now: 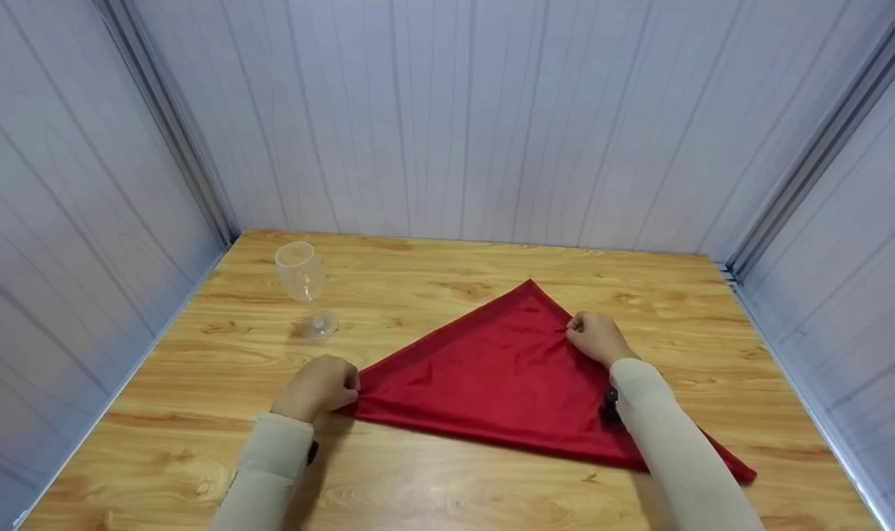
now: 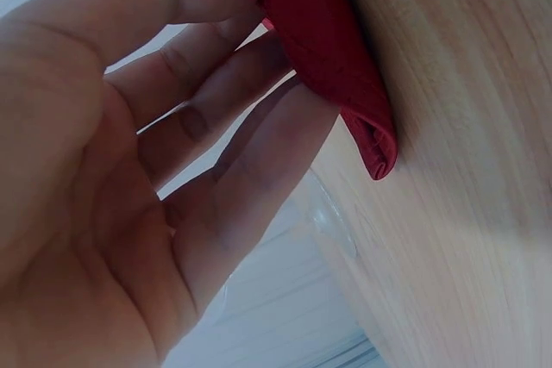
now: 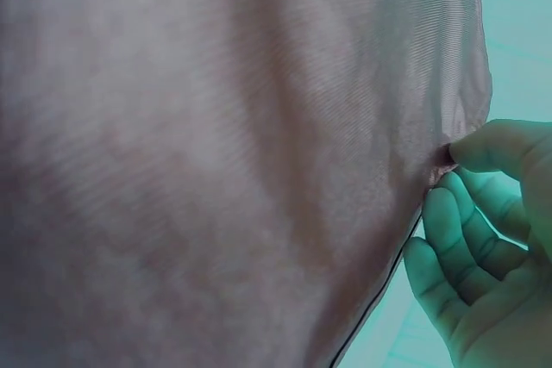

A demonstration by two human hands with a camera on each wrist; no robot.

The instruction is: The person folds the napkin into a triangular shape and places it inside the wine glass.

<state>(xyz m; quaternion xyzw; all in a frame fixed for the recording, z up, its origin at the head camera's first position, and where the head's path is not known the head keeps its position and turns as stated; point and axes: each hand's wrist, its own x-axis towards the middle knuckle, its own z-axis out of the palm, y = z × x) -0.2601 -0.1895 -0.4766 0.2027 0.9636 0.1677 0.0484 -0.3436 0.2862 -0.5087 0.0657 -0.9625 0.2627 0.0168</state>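
Note:
A red cloth (image 1: 484, 369), folded into a triangle, lies on the wooden table with its peak pointing toward the back wall. At its left corner my left hand (image 1: 320, 387) pinches the folded edge between thumb and fingers; the left wrist view shows that rolled corner (image 2: 332, 49) close over the wood. My right hand (image 1: 597, 338) pinches the right sloping edge, below the peak. In the right wrist view the cloth (image 3: 259, 161) fills most of the picture, and thumb and forefinger of the right hand (image 3: 483, 230) grip its hem. My right forearm covers part of the cloth's right side.
A clear stemmed glass (image 1: 300, 276) stands upright at the back left of the table (image 1: 447, 487), beyond my left hand. White panelled walls (image 1: 433, 118) enclose the table at the back and on both sides. The cloth's right corner (image 1: 742, 472) reaches toward the front right.

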